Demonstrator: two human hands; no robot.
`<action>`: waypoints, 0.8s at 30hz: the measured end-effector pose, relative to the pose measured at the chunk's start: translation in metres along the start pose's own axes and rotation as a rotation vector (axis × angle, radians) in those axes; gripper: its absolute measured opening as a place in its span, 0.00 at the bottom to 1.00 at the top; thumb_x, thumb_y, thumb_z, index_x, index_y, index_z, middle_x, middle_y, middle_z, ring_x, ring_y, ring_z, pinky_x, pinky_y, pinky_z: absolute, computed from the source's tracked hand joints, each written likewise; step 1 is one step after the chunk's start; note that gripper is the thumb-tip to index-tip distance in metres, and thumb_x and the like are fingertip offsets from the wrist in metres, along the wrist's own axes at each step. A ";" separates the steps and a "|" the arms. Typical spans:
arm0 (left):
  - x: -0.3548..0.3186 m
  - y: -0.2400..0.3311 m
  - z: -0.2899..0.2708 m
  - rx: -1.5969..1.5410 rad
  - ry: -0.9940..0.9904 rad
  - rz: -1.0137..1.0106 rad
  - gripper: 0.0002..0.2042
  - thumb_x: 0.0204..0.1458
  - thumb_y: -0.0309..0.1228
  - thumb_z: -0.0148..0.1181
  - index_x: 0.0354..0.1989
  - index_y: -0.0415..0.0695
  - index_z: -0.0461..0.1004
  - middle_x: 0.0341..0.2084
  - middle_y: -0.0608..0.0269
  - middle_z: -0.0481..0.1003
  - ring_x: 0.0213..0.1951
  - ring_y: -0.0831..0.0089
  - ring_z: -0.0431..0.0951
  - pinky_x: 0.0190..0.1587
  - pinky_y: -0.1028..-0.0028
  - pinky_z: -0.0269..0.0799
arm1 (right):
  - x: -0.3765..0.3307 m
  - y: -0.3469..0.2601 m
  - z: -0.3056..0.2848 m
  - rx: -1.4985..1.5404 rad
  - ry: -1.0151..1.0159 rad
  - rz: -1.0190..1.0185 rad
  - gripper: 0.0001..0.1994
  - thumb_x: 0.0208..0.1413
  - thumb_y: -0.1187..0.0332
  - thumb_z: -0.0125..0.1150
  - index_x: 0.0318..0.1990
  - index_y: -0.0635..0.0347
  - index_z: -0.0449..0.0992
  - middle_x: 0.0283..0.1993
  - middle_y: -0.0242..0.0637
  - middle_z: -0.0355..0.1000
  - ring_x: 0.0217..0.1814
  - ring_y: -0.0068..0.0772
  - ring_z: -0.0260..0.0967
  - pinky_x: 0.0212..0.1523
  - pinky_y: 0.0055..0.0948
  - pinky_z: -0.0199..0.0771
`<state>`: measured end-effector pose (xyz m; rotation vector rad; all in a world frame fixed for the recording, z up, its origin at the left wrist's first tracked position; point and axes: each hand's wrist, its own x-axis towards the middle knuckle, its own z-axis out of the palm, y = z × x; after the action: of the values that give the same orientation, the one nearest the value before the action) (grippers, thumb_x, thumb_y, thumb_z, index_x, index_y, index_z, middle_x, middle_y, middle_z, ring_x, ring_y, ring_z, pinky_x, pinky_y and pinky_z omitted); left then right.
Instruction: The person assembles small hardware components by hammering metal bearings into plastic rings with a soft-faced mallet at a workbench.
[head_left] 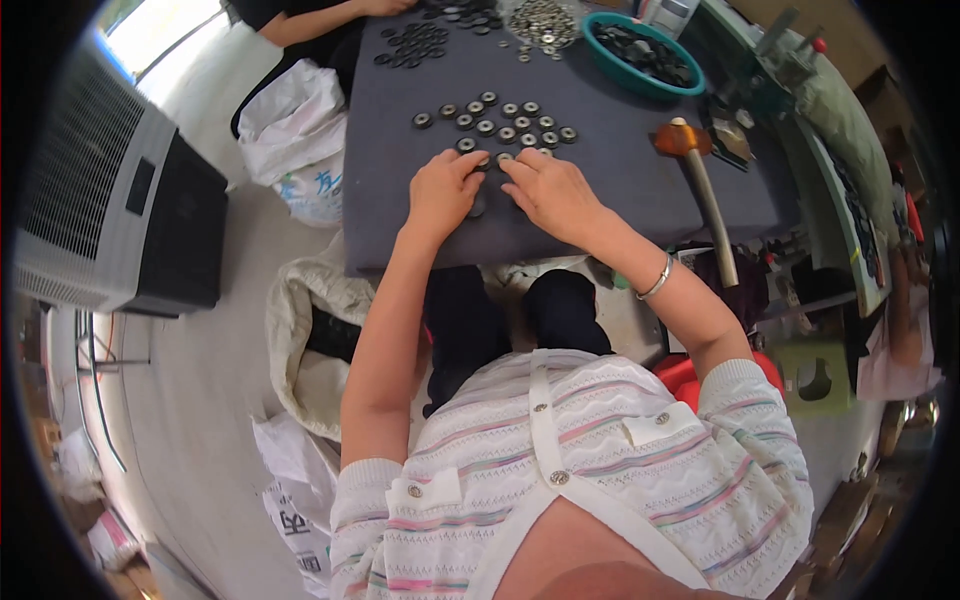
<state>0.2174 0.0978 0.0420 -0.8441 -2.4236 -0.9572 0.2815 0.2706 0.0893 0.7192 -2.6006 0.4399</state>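
both hands, left [443, 190] and right [550, 190], pinching small round black-and-silver metal rings [497, 121] at the cluster's near edge on the dark grey surface [620, 170].

Small round black rings with pale metal centres [497, 118] lie flat in loose rows on the dark grey table, the nearest few [490, 158] right at the fingertips, partly hidden by them.
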 end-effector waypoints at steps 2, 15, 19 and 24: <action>0.000 -0.001 -0.001 0.067 -0.063 -0.012 0.13 0.48 0.34 0.59 0.43 0.53 0.77 0.27 0.59 0.72 0.31 0.58 0.75 0.34 0.62 0.71 | 0.002 0.015 -0.018 -0.021 0.071 0.039 0.12 0.47 0.70 0.62 0.41 0.63 0.73 0.33 0.42 0.68 0.33 0.48 0.70 0.34 0.40 0.71; -0.002 -0.019 -0.015 -0.036 -0.134 -0.160 0.10 0.43 0.28 0.63 0.37 0.48 0.79 0.29 0.59 0.73 0.32 0.60 0.76 0.35 0.66 0.70 | 0.033 0.250 -0.111 -0.193 0.108 0.672 0.11 0.47 0.69 0.60 0.39 0.60 0.79 0.39 0.47 0.76 0.45 0.48 0.73 0.47 0.40 0.71; -0.012 -0.015 -0.019 -0.152 -0.003 -0.207 0.11 0.42 0.25 0.64 0.36 0.43 0.78 0.31 0.59 0.74 0.31 0.61 0.77 0.35 0.69 0.72 | 0.066 0.290 -0.096 -0.232 -0.010 0.693 0.13 0.47 0.69 0.60 0.42 0.59 0.78 0.44 0.47 0.75 0.49 0.48 0.71 0.50 0.41 0.69; -0.013 -0.016 -0.015 -0.145 0.035 -0.204 0.10 0.41 0.25 0.64 0.35 0.42 0.77 0.33 0.60 0.75 0.30 0.60 0.77 0.34 0.68 0.72 | 0.090 0.337 -0.059 -0.335 -0.009 0.726 0.15 0.49 0.69 0.54 0.44 0.59 0.77 0.45 0.50 0.73 0.51 0.49 0.70 0.53 0.42 0.67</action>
<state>0.2186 0.0721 0.0375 -0.6297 -2.4688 -1.2245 0.0456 0.5321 0.1183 -0.3536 -2.7742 0.1810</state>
